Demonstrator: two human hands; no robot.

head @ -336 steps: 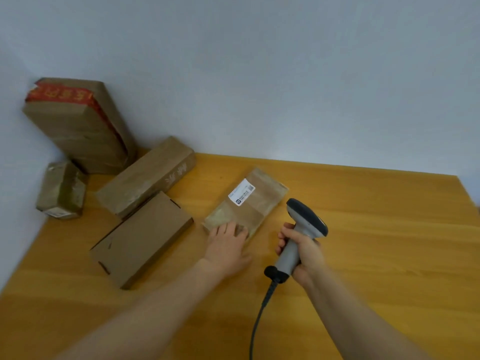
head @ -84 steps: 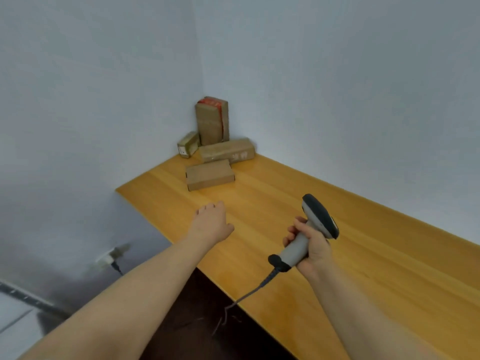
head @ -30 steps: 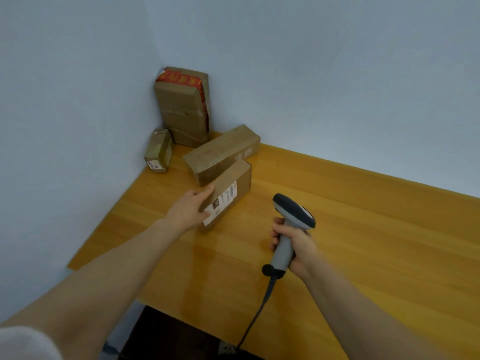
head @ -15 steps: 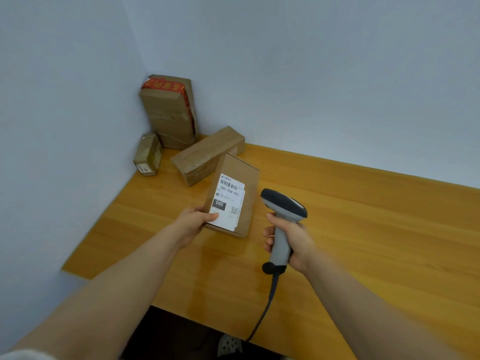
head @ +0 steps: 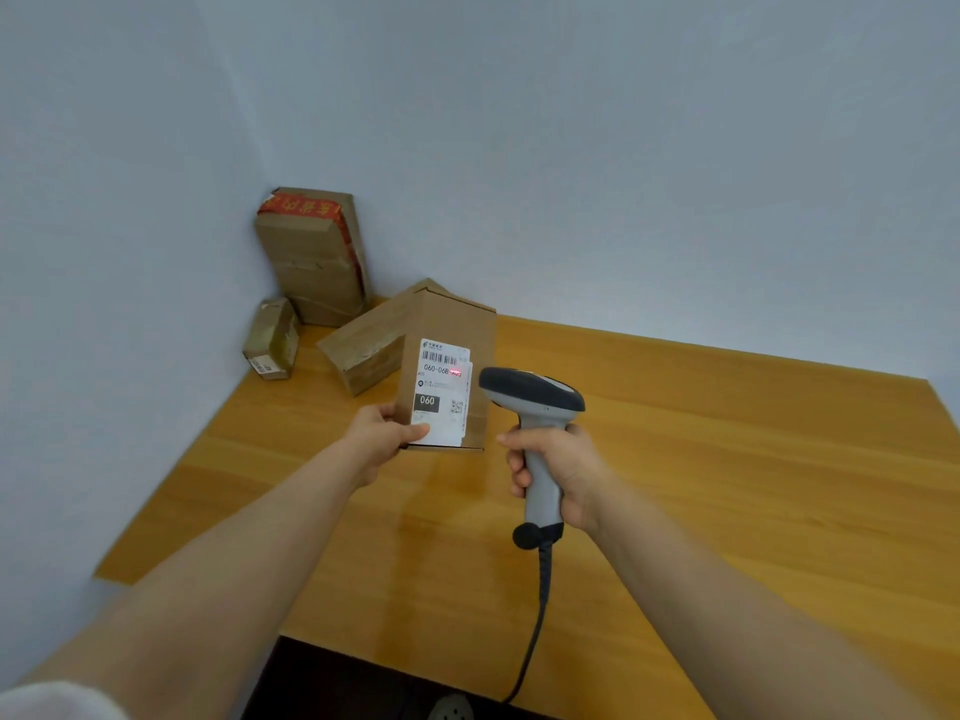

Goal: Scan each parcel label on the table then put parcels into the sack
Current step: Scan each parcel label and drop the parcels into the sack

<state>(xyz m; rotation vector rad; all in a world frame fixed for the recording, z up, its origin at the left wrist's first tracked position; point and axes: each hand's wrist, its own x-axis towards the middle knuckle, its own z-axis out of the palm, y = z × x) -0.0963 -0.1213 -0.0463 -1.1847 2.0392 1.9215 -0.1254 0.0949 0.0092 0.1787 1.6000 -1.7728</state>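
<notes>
Two hands shared the job. The thumb of the left hand (head: 382, 433) lay on the bottom corner of the white label (head: 441, 392), with the other fingers curled out of sight behind the cardboard. They pinched the parcel (head: 452, 324) upright by one low corner, label toward the camera. Whether its bottom edge rested on the table (head: 727, 459) could not be told. The right hand (head: 566, 470) was wrapped fully round the grip of the scanner (head: 530, 394), whose head sat just beside the parcel's right edge. A red spot (head: 455, 373) glowed on the label's printed number line, below the bars and to the right.

That aim looked like the main risk: with the light off the barcode, the read might fail. A one-corner pinch could also let the box swing or tip. The cable (head: 540, 615) dropped over the table's near edge and might snag on a wide reach.

Behind, a long parcel (head: 363, 345) lay close by, a tall parcel (head: 311, 257) stood in the corner, and a small parcel (head: 272, 337) sat by the left wall. No sack was in view.
</notes>
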